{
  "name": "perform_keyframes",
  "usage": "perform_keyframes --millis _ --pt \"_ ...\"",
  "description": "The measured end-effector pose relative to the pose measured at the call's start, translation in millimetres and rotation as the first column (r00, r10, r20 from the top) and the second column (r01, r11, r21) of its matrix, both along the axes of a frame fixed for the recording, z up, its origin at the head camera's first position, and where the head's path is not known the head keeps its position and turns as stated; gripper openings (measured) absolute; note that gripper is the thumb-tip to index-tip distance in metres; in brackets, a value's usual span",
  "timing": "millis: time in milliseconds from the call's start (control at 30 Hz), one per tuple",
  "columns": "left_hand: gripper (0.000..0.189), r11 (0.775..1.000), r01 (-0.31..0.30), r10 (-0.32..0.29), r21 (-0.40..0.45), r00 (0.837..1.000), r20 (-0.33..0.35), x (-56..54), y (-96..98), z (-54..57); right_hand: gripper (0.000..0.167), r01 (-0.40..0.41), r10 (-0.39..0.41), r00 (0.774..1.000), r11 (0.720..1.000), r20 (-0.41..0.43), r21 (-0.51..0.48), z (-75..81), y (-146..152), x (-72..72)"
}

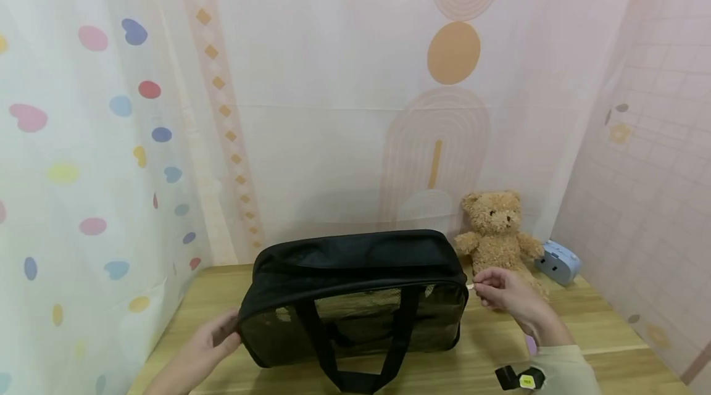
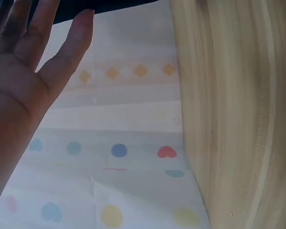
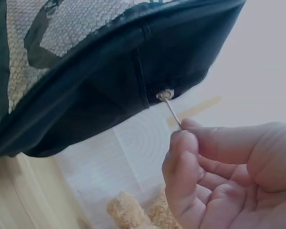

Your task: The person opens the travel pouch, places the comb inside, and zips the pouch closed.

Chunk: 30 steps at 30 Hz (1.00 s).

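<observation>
A pale patterned curtain (image 1: 333,43) fills the upper frame of the head view, and below it a wood-grain tabletop (image 1: 216,290) spreads across the bottom. The black zip-up carry bag (image 1: 355,253) with a see-through side panel lies on that tabletop at lower centre, one handle strap (image 1: 408,315) looping down toward the bottom edge. To its right sits a curly tan teddy bear (image 1: 494,247), with the person's right hand (image 1: 513,296) just below it, the left hand (image 1: 208,345) at lower left by the bag's near end, and a light-blue case (image 1: 561,262) beside the bear. The left hand's fingers are spread apart, the thumb well off from the others; whether they press on the bag cannot be told. The right thumb and forefinger are clamped together on the thin zipper pull (image 3: 173,114), stretched taut from the slider (image 3: 165,96) near the bag's right end. The step in hand seems to be working this zipper, opening or closing being unclear; the next move probably calls for the left hand to steady the bag while the right draws the pull along the teeth.
</observation>
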<state>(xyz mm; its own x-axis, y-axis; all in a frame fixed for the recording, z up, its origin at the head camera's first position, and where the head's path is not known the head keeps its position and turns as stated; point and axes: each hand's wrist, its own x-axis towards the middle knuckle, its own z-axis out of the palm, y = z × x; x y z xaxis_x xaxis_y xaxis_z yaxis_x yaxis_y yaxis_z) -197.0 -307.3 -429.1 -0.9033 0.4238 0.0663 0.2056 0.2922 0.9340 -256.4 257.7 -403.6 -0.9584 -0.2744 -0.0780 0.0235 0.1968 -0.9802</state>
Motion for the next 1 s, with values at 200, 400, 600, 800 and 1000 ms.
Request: perform_keyframes --millis 200,400,600,800,1000 --pt "0.04 0.993 0.115 -0.116 0.013 0.993 0.021 -9.8 -5.7 -17.5 0.021 -0.028 0.027 1.0 0.999 -0.005 -0.039 0.1 1 0.4" --pt "0.022 0.99 0.137 -0.139 0.026 0.987 0.084 -13.5 -4.5 -30.4 0.03 -0.027 0.026 1.0 0.998 -0.013 -0.05 -2.5 0 1.5" --pt "0.024 0.993 0.115 -0.113 -0.018 0.991 0.073 -12.9 -2.9 -31.4 0.018 -0.039 0.043 0.998 0.996 0.041 -0.076 -6.4 2 2.0" --pt "0.022 0.995 0.071 -0.068 -0.07 0.996 0.053 -14.0 -1.9 -32.8 0.017 -0.134 0.137 0.99 0.99 0.044 -0.05 -6.3 10 2.2" --pt "0.025 0.994 0.048 -0.045 -0.098 0.999 0.023 -15.0 -1.7 -34.1 0.02 -0.132 0.132 0.991 0.991 0.035 -0.001 -3.6 14 0.3"
